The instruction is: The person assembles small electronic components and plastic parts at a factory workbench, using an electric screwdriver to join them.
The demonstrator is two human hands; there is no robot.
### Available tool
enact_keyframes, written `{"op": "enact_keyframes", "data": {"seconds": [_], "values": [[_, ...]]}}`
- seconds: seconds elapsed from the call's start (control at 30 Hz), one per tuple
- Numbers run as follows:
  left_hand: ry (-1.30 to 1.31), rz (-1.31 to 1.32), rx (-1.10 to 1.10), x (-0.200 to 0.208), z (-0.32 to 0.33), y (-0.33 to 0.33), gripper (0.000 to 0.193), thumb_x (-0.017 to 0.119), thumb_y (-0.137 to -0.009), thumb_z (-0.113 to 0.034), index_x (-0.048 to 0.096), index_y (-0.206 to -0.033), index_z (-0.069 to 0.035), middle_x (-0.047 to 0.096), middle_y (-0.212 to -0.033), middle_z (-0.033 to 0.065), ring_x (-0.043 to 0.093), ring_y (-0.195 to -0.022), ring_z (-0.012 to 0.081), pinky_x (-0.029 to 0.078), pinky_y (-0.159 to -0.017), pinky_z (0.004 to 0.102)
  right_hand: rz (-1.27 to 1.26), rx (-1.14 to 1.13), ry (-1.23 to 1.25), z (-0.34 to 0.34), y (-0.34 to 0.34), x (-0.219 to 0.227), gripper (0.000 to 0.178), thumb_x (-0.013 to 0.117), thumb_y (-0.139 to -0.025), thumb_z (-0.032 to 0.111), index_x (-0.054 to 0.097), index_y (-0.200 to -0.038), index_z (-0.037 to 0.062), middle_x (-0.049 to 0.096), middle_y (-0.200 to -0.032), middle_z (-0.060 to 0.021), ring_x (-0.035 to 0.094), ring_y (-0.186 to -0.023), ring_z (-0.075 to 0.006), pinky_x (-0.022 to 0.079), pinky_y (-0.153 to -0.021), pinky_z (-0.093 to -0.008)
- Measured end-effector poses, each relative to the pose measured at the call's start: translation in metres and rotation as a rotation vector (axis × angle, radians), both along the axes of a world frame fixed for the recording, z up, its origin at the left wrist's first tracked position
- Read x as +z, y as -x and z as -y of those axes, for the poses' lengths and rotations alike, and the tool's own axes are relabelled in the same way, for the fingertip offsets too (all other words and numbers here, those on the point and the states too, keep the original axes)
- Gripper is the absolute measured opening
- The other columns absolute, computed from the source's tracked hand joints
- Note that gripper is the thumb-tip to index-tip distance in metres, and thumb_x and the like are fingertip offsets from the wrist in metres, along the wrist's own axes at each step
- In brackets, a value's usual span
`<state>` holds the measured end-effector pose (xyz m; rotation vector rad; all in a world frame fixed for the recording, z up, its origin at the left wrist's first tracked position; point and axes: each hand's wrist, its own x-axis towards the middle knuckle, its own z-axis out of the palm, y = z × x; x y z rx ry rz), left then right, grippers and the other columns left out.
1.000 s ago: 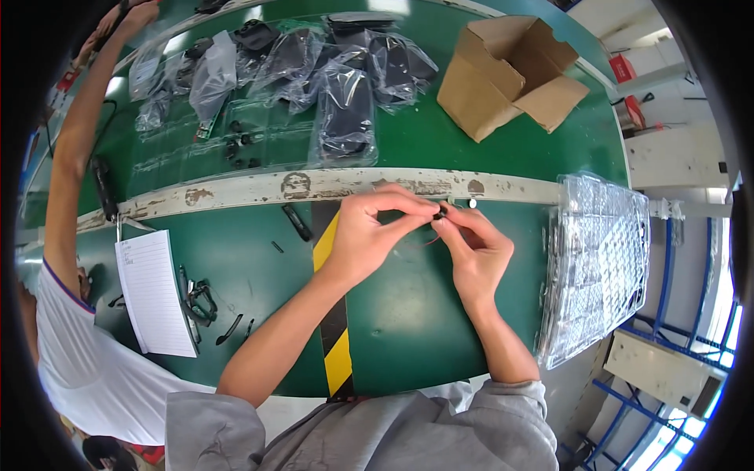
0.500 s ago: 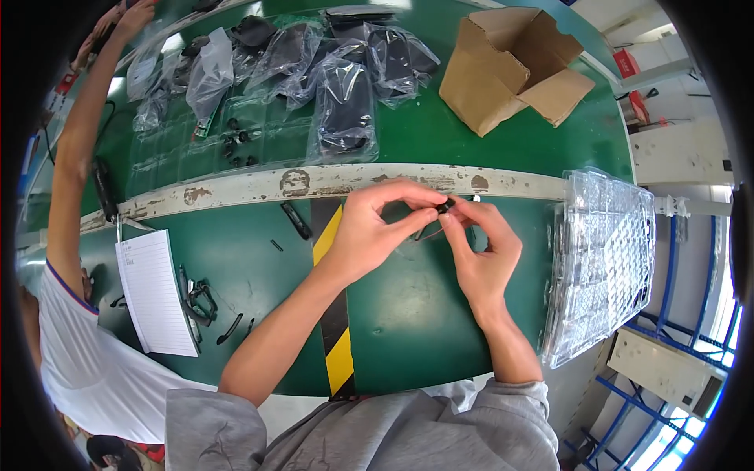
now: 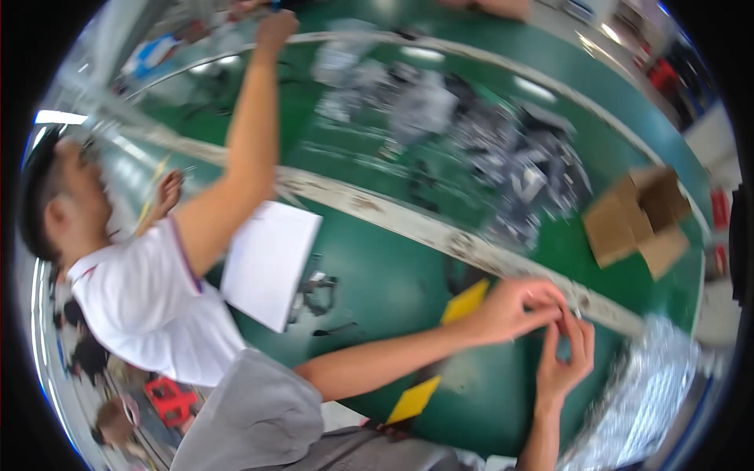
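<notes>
My left hand [image 3: 514, 312] and my right hand [image 3: 567, 357] meet fingertip to fingertip above the green worktable, near its pale dividing strip. Pinched between them is a small black part [image 3: 559, 312], mostly covered by the fingers and smeared by motion, so its kind cannot be made out. Beneath my left forearm runs a yellow-and-black tape stripe [image 3: 415, 399]. To the right of my right hand lies a stack of clear plastic trays [image 3: 648, 392].
Beyond the dividing strip [image 3: 377, 206] lie bagged dark parts [image 3: 510, 157] and an open cardboard box [image 3: 620, 224]. A lined notebook [image 3: 271, 259] and several small black pieces [image 3: 318, 294] are left of me. A co-worker's arm [image 3: 251, 133] reaches across the far left.
The view has swung left and tilted, so the table, box and trays appear further right and lower. More of the co-worker shows. Both my hands still pinch the small part together.
</notes>
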<state>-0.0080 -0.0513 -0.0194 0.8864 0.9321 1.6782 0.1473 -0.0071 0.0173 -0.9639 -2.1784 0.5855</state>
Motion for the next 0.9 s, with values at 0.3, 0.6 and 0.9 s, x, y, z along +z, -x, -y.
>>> {"op": "enact_keyframes", "data": {"seconds": [0.3,0.6,0.9], "values": [[0.0,-0.037,0.041,0.01,0.01,0.012,0.013,0.069,-0.088,0.002,0.062,-0.099,0.003,0.074,-0.092,0.0131,0.072,-0.087,0.0165,0.058,-0.078,0.0299,-0.021,0.155,-0.07,-0.005,0.006,-0.015,0.03,0.067,-0.091,-0.003,0.07,-0.121,-0.0007,0.062,-0.094,-0.0106,0.061,-0.08,-0.0208,0.051,-0.071,-0.0328],[-0.079,-0.088,0.11,0.01,0.011,0.002,0.013,0.07,-0.085,0.0,0.063,-0.095,0.002,0.073,-0.081,0.0106,0.07,-0.072,0.0161,0.055,-0.066,0.0283,-0.115,0.112,-0.07,0.006,0.007,0.001,0.026,0.073,-0.091,0.001,0.068,-0.116,-0.0059,0.07,-0.106,-0.0171,0.068,-0.094,-0.0249,0.058,-0.078,-0.0344],[-0.045,-0.222,0.161,0.003,0.005,0.002,0.009,0.072,-0.083,-0.003,0.067,-0.09,0.0,0.072,-0.076,0.0084,0.069,-0.066,0.016,0.053,-0.061,0.0293,-0.173,0.247,-0.097,-0.005,0.003,-0.005,0.02,0.074,-0.09,-0.001,0.069,-0.109,-0.0048,0.07,-0.104,-0.0164,0.068,-0.092,-0.0261,0.057,-0.078,-0.0358]]}}
